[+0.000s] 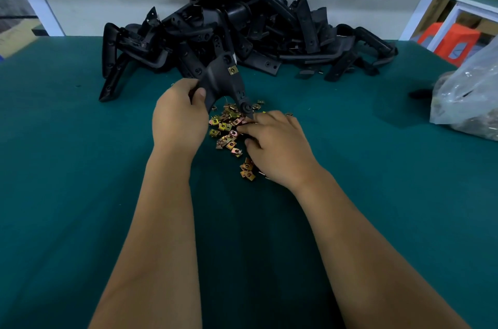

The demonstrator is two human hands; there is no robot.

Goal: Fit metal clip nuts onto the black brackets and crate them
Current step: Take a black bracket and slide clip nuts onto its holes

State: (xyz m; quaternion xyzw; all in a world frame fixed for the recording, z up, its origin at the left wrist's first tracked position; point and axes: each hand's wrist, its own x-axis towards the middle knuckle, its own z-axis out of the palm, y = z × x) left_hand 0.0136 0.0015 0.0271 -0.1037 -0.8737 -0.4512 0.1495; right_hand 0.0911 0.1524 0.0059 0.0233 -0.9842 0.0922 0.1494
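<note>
Your left hand (179, 115) grips a black bracket (222, 80) by one leg, thumb curled over its face, holding it tilted just above the loose clip nuts (229, 130) scattered near the middle of the tabletop (80, 167). One clip nut (232, 70) already sits on the bracket's upper arm. Your right hand (275, 145) is down in the scatter with its fingers curled; it looks to be pinching a nut at the fingertips beside the bracket's lower end, though the grip itself is hard to make out.

The bracket looks like rigid moulded plastic, light enough for one hand, so hold it by the thick leg, away from the tab that takes the nut. The nuts are small, thin spring steel (probably sharp-edged and slippery); take each by its flat sides and slide the open end on.

The heap of brackets (242, 32) lies along the far edge, tangled, so single pieces are hard to separate by eye. A clear plastic bag (469, 94) at the right edge is cut off, its contents unclear. No crate is in view.
</note>
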